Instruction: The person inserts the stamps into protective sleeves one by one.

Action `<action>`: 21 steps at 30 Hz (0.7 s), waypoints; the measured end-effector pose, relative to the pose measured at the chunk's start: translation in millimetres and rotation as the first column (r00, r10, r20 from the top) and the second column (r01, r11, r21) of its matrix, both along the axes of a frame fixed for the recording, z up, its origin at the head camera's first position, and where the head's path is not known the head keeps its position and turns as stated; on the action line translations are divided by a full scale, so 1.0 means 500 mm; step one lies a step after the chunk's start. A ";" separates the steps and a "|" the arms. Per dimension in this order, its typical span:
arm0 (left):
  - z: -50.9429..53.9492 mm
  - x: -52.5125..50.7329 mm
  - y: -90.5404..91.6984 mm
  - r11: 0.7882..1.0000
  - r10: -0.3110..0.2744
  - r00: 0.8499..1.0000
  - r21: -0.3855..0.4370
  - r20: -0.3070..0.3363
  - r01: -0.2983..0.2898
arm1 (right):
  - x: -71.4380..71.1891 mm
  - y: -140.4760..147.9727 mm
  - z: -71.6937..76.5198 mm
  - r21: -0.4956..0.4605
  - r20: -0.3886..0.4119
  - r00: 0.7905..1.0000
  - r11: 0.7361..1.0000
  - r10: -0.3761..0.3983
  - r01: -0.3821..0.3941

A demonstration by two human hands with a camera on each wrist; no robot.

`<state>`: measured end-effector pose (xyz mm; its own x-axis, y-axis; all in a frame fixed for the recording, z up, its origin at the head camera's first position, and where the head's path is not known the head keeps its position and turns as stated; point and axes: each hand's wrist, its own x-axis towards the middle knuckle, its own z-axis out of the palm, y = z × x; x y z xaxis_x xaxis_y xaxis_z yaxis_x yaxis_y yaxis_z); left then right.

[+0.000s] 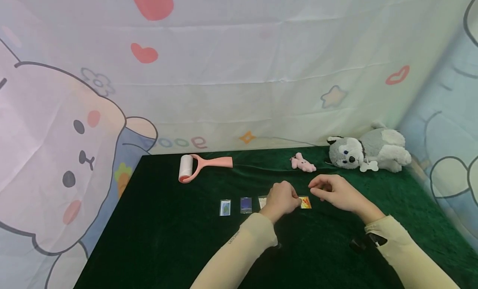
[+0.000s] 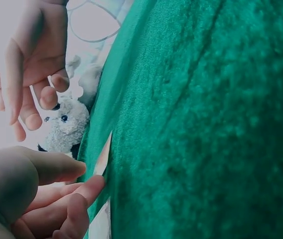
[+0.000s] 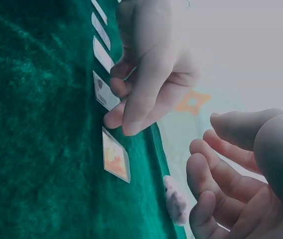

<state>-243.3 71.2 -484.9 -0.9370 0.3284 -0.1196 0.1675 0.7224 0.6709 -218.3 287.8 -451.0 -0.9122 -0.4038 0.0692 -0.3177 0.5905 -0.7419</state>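
Several small cards in clear sleeves lie in a row on a dark green cloth. My left hand (image 1: 281,199) is over the right part of the row, its fingertips beside the near corner of an orange-yellow card (image 3: 115,157); whether they touch it I cannot tell. A gap shows between thumb and forefinger in the left wrist view. Under this hand lies a grey card (image 3: 105,92), hidden in the head view, and a pale card (image 1: 262,202) is partly covered. My right hand (image 1: 337,192) hovers to the right of the orange-yellow card, fingers loosely bent, holding nothing.
Left in the row lie a dark blue card (image 1: 246,205) and a card with a blue-green picture (image 1: 225,207). Behind are a pink-handled lint roller (image 1: 213,162), a small pink plush toy (image 1: 303,162) and a grey-white plush dog (image 1: 367,150). A printed curtain (image 1: 239,73) borders the table's back.
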 end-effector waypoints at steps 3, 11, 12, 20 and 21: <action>0.007 0.000 -0.005 1.000 -0.014 1.000 0.002 -0.003 0.014 | 0.000 0.001 0.000 0.007 0.000 1.000 1.000 -0.007 0.007; 0.020 0.001 -0.047 0.993 -0.061 0.997 0.094 -0.050 0.065 | -0.009 0.002 -0.009 0.033 -0.011 1.000 0.999 -0.016 0.017; 0.020 0.000 -0.057 0.992 -0.070 0.995 0.099 -0.066 0.076 | -0.010 0.003 -0.011 0.044 -0.018 1.000 0.999 -0.023 0.024; 0.028 -0.018 -0.175 0.992 -0.116 0.945 0.008 -0.305 0.124 | -0.022 0.015 -0.029 0.212 -0.254 0.962 0.965 -0.097 0.154; 0.031 -0.021 -0.194 0.994 -0.108 0.935 -0.020 -0.338 0.108 | -0.025 0.020 -0.031 0.234 -0.294 0.949 0.954 -0.113 0.186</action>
